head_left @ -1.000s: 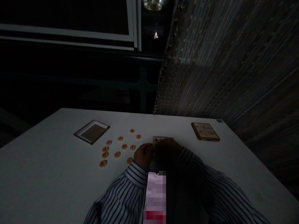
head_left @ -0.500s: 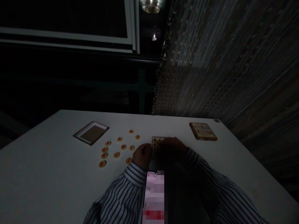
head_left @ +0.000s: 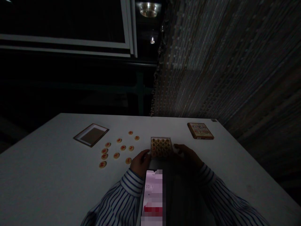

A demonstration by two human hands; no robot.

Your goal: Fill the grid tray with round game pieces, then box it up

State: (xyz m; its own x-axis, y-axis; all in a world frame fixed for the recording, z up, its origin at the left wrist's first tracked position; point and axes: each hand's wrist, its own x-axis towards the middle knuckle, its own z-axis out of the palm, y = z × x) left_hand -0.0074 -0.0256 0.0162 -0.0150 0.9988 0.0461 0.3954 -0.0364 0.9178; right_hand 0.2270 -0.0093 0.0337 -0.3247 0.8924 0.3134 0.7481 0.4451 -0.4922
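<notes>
A small square box [head_left: 161, 147] filled with round yellow pieces marked in red sits on the white table [head_left: 47, 175] in front of me. My left hand [head_left: 140, 162] curls against the box's left near corner. My right hand [head_left: 188, 154] rests at its right side, fingers bent toward it. Both wrists wear blue-striped sleeves. Several loose round pieces [head_left: 117, 155] with red marks lie scattered on the table to the left of the box.
An open shallow box lid or tray [head_left: 91, 135] with a brown inside lies at the left. A patterned orange box [head_left: 200, 130] lies at the far right near the table edge. A bead curtain [head_left: 211, 62] hangs behind. A blurred phone screen [head_left: 152, 197] is near my chest.
My right hand has drawn back from over the box to its right side, uncovering the pieces inside. The left hand stays at the box's left edge.
</notes>
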